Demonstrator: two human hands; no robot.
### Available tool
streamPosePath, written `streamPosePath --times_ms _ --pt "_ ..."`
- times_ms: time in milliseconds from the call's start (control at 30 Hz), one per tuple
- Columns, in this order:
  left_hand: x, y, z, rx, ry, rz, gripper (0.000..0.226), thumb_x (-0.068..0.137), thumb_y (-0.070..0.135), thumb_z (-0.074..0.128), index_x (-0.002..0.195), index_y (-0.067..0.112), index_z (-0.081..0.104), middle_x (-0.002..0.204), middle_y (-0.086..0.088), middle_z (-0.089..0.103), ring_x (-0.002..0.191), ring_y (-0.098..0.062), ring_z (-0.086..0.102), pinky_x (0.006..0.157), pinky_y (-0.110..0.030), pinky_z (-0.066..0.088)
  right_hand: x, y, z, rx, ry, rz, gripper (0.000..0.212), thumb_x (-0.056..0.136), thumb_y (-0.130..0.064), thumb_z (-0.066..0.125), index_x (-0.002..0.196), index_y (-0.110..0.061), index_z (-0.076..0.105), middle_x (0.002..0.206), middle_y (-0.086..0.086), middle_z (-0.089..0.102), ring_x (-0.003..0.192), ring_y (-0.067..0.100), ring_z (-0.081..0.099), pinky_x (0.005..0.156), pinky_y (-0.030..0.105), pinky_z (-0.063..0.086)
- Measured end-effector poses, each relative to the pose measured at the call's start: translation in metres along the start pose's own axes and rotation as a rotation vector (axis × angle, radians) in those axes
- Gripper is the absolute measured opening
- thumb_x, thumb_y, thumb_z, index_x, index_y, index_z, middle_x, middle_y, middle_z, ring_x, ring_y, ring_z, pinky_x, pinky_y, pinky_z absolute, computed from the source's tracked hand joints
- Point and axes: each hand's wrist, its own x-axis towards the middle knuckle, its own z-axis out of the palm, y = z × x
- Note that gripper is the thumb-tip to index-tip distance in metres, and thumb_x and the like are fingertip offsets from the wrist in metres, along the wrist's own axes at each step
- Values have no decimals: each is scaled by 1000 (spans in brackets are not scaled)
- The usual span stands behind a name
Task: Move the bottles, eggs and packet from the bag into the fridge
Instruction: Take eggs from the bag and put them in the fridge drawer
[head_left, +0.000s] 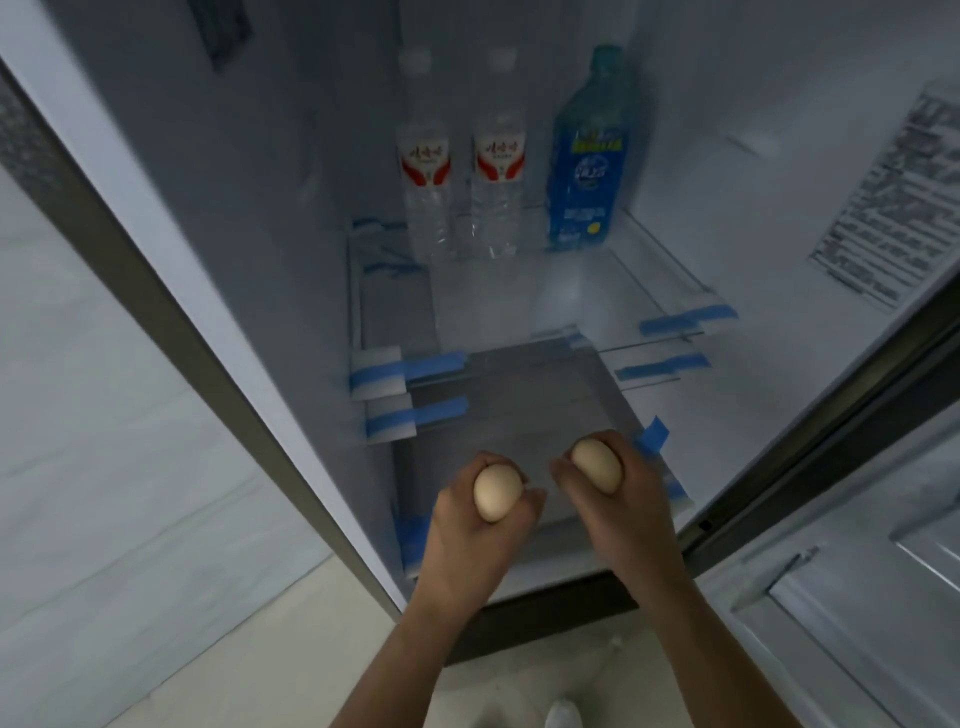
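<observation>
Three bottles (498, 171) already upright at back of fridge shelf (649, 291), L hand (467, 525) & R hand (618, 499) each gripping an egg (497, 492) at fridge front; eggs not yet placed, packet unseen.

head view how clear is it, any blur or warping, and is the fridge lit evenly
Head view: soft overall, print on the clear bottles and wall sticker smeared unreadable; sharpest are the left egg in the left hand and the right egg in the right hand; wide-angle bend splays the fridge sides outward; light dim, flat, bluish, no glare.
</observation>
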Motion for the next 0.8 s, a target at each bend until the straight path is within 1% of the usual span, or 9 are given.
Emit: streamPosePath --times_ms 33,133,267,333,467,567,633,733,800 --pt "4 6 1 -2 11 12 20 76 36 75 86 24 63 74 8 65 62 -8 61 55 -26 50 5 -7 -3 14 2 -35 15 83 -22 77 87 -21 63 77 -5 65 72 8 62 62 17 51" --pt "15 19 1 -3 41 13 15 82 22 78 85 23 63 70 8 63 59 -9 58 54 -26 48 16 -22 -10 78 -5 -110 13 85 -18 77 87 -17 64 77 -4 65 70 9 62 61 17 51" --pt "23 20 4 16 67 11 21 74 39 73 85 24 63 71 7 63 59 -11 58 53 -28 47 27 -21 -16 79 -12 -133 14 84 -19 77 87 -18 63 78 -5 65 71 8 62 61 12 48" --pt "26 10 8 49 72 -16 22 74 39 73 85 24 63 71 7 63 60 -10 59 53 -26 47 30 -8 -18 31 -5 -123 16 84 -19 78 87 -21 63 77 -5 64 73 6 62 61 12 48" --pt "31 -25 22 125 74 -134 16 81 23 78 85 19 62 70 7 63 62 -6 59 56 -23 47 36 37 -16 -96 -43 -40 20 82 -20 79 85 -24 60 77 -7 63 73 2 60 61 12 46" --pt "36 -60 32 203 82 -261 19 81 24 78 88 20 61 78 5 64 73 -10 61 63 -22 47 41 76 -11 -178 -105 47 22 82 -24 79 87 -27 58 80 -9 63 73 3 60 63 14 44" --pt "37 -81 39 241 93 -344 27 81 26 79 96 21 57 85 5 63 78 -11 60 65 -21 45 43 99 -7 -228 -151 98 22 83 -25 79 90 -24 58 82 -9 63 76 1 59 60 10 41" --pt "37 -106 46 252 125 -443 37 83 25 78 101 19 47 88 6 58 75 -3 55 59 -16 41 46 129 0 -214 -175 148 21 83 -19 79 90 -16 60 81 -2 63 74 7 59 60 8 44" --pt "37 -120 49 283 120 -488 37 83 25 78 99 18 45 87 5 57 74 -3 53 57 -16 40 48 143 6 -220 -188 172 21 83 -17 78 89 -14 58 79 -3 61 72 10 57 58 6 42"
